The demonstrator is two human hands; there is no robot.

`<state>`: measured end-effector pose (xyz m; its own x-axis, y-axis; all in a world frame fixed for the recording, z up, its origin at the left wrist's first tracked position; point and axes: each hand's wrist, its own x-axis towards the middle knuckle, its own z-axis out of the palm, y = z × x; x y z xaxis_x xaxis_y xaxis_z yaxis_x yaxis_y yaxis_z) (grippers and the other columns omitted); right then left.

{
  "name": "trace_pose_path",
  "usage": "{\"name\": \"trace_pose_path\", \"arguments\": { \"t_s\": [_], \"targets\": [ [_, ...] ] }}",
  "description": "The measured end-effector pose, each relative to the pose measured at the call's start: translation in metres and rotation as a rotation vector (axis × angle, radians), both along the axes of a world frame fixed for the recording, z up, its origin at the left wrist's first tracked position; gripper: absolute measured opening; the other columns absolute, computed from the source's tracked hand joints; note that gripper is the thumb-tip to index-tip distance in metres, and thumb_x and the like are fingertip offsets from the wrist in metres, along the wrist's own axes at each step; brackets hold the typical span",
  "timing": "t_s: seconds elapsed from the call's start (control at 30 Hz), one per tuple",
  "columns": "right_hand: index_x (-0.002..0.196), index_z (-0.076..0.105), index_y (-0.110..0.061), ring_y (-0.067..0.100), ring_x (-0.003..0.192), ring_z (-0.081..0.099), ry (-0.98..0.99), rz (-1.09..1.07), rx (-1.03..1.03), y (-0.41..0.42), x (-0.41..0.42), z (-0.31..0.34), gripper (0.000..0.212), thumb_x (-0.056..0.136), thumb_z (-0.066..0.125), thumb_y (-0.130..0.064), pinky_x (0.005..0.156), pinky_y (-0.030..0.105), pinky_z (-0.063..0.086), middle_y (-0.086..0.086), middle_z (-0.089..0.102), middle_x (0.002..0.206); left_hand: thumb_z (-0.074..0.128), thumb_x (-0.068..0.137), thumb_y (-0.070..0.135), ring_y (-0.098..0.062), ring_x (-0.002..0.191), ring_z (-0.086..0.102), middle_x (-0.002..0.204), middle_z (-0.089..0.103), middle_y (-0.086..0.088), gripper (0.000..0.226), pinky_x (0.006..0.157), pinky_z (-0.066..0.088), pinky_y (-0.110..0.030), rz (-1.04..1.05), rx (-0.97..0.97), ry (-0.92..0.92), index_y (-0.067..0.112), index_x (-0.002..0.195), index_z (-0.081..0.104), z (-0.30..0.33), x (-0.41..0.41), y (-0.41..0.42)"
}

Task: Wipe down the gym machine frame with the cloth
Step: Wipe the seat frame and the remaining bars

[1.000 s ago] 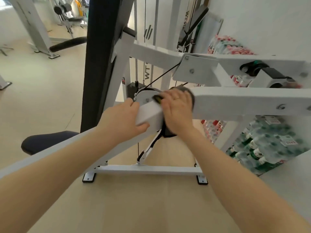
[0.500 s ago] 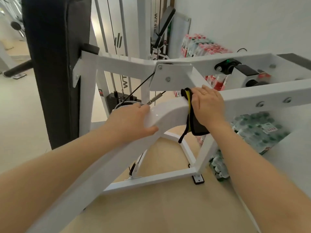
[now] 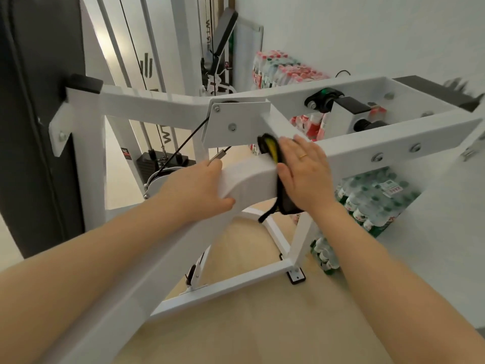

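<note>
The white gym machine frame [image 3: 249, 179] crosses the view, its curved arm running from lower left up to a horizontal beam [image 3: 393, 143]. My left hand [image 3: 194, 190] grips that curved arm, fingers over the top and thumb underneath. Just to its right, my right hand [image 3: 307, 174] presses a black and yellow cloth [image 3: 271, 149] flat against the arm where it meets the beam. The fingers lie mostly straight on the cloth. A corner of the cloth hangs below the arm. Most of the cloth is hidden under the hand.
A black upright pad [image 3: 34, 127] stands at the left. A cable [image 3: 183, 145] runs down to a pulley and the weight stack [image 3: 157, 161]. Shrink-wrapped bottle packs [image 3: 372, 200] lie by the right wall, with more packs [image 3: 283, 69] behind. A frame foot [image 3: 296, 277] rests on the floor.
My right hand has slid the cloth to the right along the arm, away from the pulley end and up to the beam joint. My left hand keeps its grip on the arm.
</note>
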<state>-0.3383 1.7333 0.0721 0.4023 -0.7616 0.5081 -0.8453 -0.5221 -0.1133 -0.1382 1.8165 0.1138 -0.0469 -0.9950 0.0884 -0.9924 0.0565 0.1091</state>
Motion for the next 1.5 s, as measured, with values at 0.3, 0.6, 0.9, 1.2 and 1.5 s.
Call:
{"name": "trace_pose_path", "arguments": {
  "t_s": [0.3, 0.6, 0.9, 1.2, 1.5],
  "targets": [
    [0.134, 0.05, -0.01, 0.026, 0.135, 0.034, -0.118, -0.128, -0.026, -0.017, -0.026, -0.001, 0.054, 0.093, 0.022, -0.034, 0.113, 0.04, 0.011, 0.005, 0.047, 0.141, 0.052, 0.083, 0.051, -0.027, 0.105, 0.049, 0.121, 0.045, -0.004, 0.056, 0.074, 0.036, -0.034, 0.085, -0.048, -0.157, 0.018, 0.125, 0.036, -0.005, -0.05, -0.024],
    [0.127, 0.057, -0.011, 0.024, 0.126, 0.048, 0.019, 0.184, -0.057, -0.041, -0.077, 0.007, 0.053, 0.092, 0.025, -0.033, 0.106, 0.038, 0.029, 0.006, 0.057, 0.131, 0.054, 0.087, 0.037, -0.029, 0.12, 0.043, 0.132, 0.046, -0.011, 0.055, 0.099, 0.031, -0.039, 0.065, -0.242, -0.074, 0.012, 0.134, 0.042, -0.021, -0.117, -0.055],
    [0.129, 0.054, -0.009, 0.025, 0.13, 0.041, -0.115, -0.123, -0.024, -0.085, -0.152, 0.01, 0.053, 0.092, 0.024, -0.031, 0.11, 0.038, 0.017, 0.006, 0.052, 0.136, 0.066, 0.079, 0.028, -0.037, 0.11, 0.051, 0.117, 0.056, -0.021, 0.049, 0.093, 0.035, -0.044, 0.195, -0.374, 0.013, 0.006, 0.121, 0.056, -0.029, -0.138, -0.056],
    [0.135, 0.048, -0.017, 0.027, 0.132, 0.037, 0.02, 0.165, -0.027, -0.061, -0.134, -0.004, 0.058, 0.089, 0.027, -0.044, 0.111, 0.04, 0.009, 0.003, 0.046, 0.14, 0.058, 0.071, 0.061, -0.028, 0.114, 0.046, 0.123, 0.053, -0.009, 0.067, 0.094, 0.032, -0.04, 0.175, -0.334, -0.082, 0.012, 0.116, 0.052, -0.01, -0.176, -0.086],
    [0.142, 0.035, -0.019, 0.023, 0.141, 0.016, -0.039, -0.215, 0.044, -0.133, -0.27, 0.007, 0.065, 0.086, 0.03, -0.051, 0.114, 0.039, -0.002, 0.003, 0.033, 0.149, 0.057, 0.084, 0.045, -0.029, 0.128, 0.031, 0.144, 0.033, -0.009, 0.059, 0.099, 0.026, -0.043, -0.097, -0.331, -0.093, 0.016, 0.133, 0.042, -0.011, -0.257, -0.139]
  ]
}}
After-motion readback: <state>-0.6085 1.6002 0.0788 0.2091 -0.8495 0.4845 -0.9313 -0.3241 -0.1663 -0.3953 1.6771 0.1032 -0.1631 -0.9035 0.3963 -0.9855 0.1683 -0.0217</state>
